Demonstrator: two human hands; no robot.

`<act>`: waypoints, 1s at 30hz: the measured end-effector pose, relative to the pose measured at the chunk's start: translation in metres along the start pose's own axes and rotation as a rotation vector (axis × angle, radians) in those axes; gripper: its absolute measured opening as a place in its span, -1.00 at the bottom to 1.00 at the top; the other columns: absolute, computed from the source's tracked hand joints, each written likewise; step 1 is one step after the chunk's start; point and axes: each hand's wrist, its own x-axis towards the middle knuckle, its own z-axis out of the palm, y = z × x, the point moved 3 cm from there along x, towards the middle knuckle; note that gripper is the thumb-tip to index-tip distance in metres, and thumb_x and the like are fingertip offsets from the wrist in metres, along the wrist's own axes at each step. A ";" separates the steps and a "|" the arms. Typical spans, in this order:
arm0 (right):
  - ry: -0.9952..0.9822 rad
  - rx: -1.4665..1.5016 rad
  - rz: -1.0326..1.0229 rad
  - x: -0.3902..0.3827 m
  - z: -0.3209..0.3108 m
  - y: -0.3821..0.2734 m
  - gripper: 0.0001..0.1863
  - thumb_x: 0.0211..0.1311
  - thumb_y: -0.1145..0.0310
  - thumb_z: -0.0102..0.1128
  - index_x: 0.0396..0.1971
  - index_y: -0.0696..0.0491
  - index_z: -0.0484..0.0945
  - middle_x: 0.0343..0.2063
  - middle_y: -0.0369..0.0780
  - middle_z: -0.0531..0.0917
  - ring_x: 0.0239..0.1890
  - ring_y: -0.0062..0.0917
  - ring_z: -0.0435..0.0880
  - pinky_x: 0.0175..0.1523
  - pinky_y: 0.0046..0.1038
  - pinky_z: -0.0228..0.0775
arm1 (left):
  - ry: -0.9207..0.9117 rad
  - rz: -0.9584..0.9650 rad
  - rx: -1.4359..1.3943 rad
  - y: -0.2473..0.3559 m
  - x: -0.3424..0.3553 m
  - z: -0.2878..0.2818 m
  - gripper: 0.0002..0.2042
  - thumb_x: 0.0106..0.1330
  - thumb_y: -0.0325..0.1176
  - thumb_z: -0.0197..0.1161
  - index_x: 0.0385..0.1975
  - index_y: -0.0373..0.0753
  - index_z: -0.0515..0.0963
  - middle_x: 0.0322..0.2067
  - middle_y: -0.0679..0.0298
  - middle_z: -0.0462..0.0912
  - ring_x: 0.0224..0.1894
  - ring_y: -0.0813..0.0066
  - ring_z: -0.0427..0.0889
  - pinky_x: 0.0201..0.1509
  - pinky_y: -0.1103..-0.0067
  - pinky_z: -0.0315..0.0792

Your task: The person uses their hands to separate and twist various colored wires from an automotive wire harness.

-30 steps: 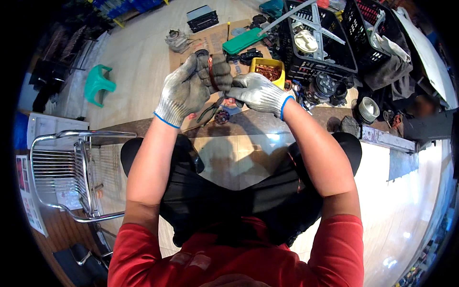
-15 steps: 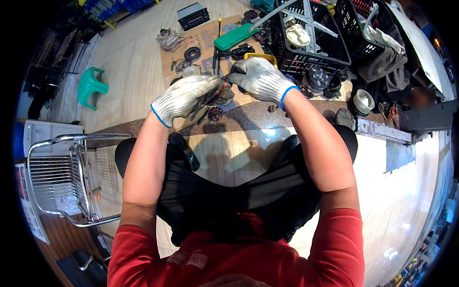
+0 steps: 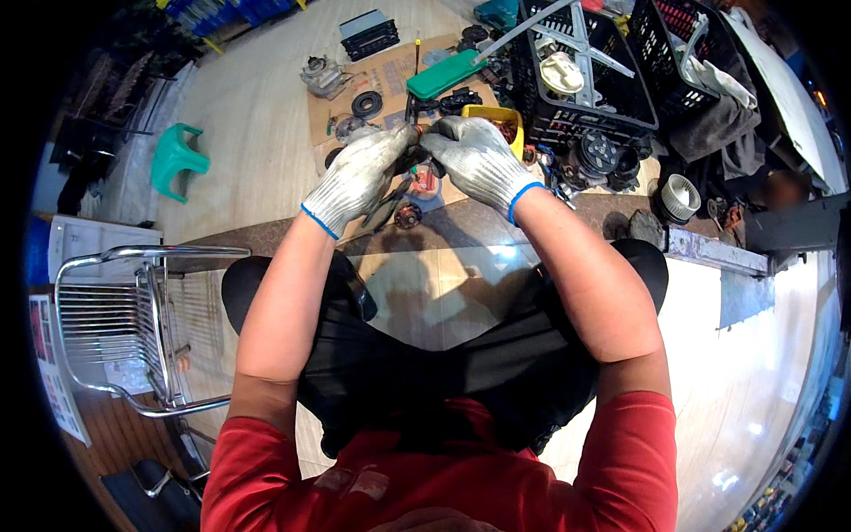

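- Since 0.5 s ago, the person's left hand (image 3: 359, 175) and right hand (image 3: 480, 160), both gloved, have drawn closer together, and more of the yellow box (image 3: 519, 135) shows beyond the right one.
- Cardboard (image 3: 390, 75) lies spread on the floor under the work, holding scattered parts.
- 1 black crate (image 3: 563, 117) stands at its right, loaded with metal pieces.
- Both hands meet above the cardboard, fingers bent inward at the tips; which of the 2 bears the weight, and how firmly, I cannot tell.
- The yellow box, just beyond the right hand, holds coppery scraps.
- Pliers (image 3: 387, 207) and 1 round, reddish wound part (image 3: 408, 216) lie below the hands.
- Smallest is a reddish piece (image 3: 418, 130), between the fingertips and mostly hidden. The step looks like 2-handed fingertip work on it; the next move probably calls for 1 steady hand while the other works.
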 end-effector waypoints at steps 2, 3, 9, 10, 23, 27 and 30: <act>-0.026 0.197 0.200 0.002 0.002 0.003 -0.64 0.35 0.18 0.13 -0.24 0.23 0.64 -0.42 -0.02 0.69 -0.34 -0.27 0.68 -0.18 -0.31 0.45 | 0.059 -0.341 -0.641 -0.002 0.001 0.010 -0.60 0.56 -0.18 0.07 0.11 -0.44 0.48 0.03 0.10 0.61 0.05 0.34 0.62 0.25 0.44 0.47; 0.017 0.249 0.191 0.002 0.006 0.004 -0.64 0.34 0.17 0.09 -0.31 0.20 0.64 -0.46 -0.04 0.68 -0.36 -0.23 0.68 -0.20 -0.26 0.44 | 0.079 -0.365 -0.732 -0.001 0.002 0.012 -0.61 0.55 -0.18 0.08 0.10 -0.44 0.48 0.02 0.11 0.61 0.05 0.35 0.62 0.24 0.45 0.48; 0.017 0.449 0.299 0.002 0.031 0.015 -0.63 0.30 0.13 0.04 -0.47 0.12 0.63 -0.52 -0.08 0.69 -0.38 -0.20 0.68 -0.21 -0.22 0.45 | 0.085 -0.248 -0.026 -0.018 0.003 0.001 -0.62 0.53 -0.20 0.09 0.15 -0.35 0.49 0.05 0.04 0.62 0.07 0.18 0.63 0.22 0.39 0.48; 0.009 0.499 0.323 0.003 0.035 0.017 -0.65 0.29 0.14 0.06 -0.46 0.11 0.64 -0.52 -0.09 0.69 -0.39 -0.22 0.67 -0.24 -0.25 0.45 | 0.038 0.030 0.392 -0.018 -0.001 -0.005 -0.63 0.53 -0.22 0.07 0.17 -0.33 0.48 0.07 0.03 0.61 0.08 0.13 0.62 0.22 0.37 0.48; 0.090 -0.069 -0.135 0.000 0.048 0.029 -0.75 0.29 0.25 0.08 -0.36 0.09 0.65 -0.47 -0.08 0.68 -0.34 -0.13 0.67 -0.21 -0.15 0.46 | 0.123 -0.399 0.225 -0.009 0.017 -0.026 -0.45 0.56 0.06 -0.19 0.04 -0.30 0.59 -0.07 -0.05 0.68 0.00 0.07 0.64 0.09 0.33 0.44; 0.072 0.067 -0.107 -0.003 0.058 0.007 -0.80 0.17 0.39 0.08 -0.28 0.14 0.62 -0.31 0.03 0.64 -0.26 -0.05 0.65 -0.18 -0.06 0.45 | 0.224 -0.461 -0.180 -0.052 0.008 -0.036 -0.53 0.56 0.03 -0.03 0.02 -0.29 0.58 -0.15 0.17 0.72 -0.37 0.56 0.58 -0.36 0.62 0.39; 0.166 0.077 -0.074 -0.004 0.063 0.021 -0.79 0.14 0.42 0.10 -0.25 0.13 0.61 -0.28 0.02 0.64 -0.25 -0.02 0.64 -0.18 -0.05 0.45 | 0.286 -0.568 -0.576 -0.042 0.016 -0.016 -0.52 0.56 0.05 -0.03 0.09 -0.28 0.53 -0.11 0.11 0.71 -0.32 0.50 0.61 -0.32 0.58 0.43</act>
